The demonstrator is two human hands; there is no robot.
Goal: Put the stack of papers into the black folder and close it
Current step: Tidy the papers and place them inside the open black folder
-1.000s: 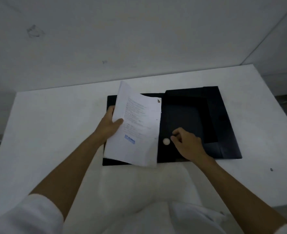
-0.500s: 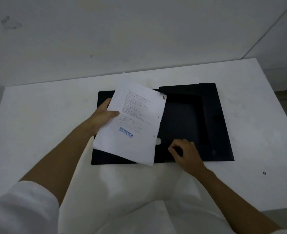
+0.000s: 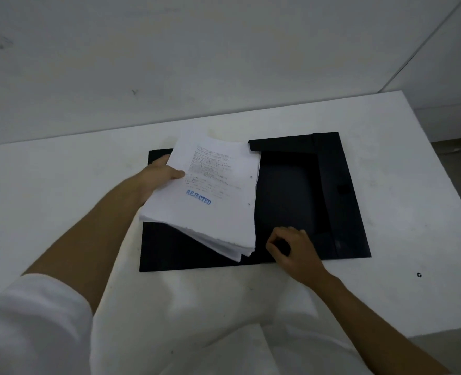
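1. We hold the stack of papers [image 3: 213,190] in our left hand [image 3: 157,177], thumb on the top sheet, fingers hidden beneath its left edge.
2. The stack sits tilted above the left half of the open black folder [image 3: 286,196]; its lower sheets fan out at the near corner.
3. The top sheet carries printed text and a blue "REJECTED" stamp [image 3: 198,196].
4. Our right hand [image 3: 295,250] rests curled at the near edge of the folder's right half; we cannot tell whether it pinches the flap.
5. The folder lies flat on the white table [image 3: 61,185].
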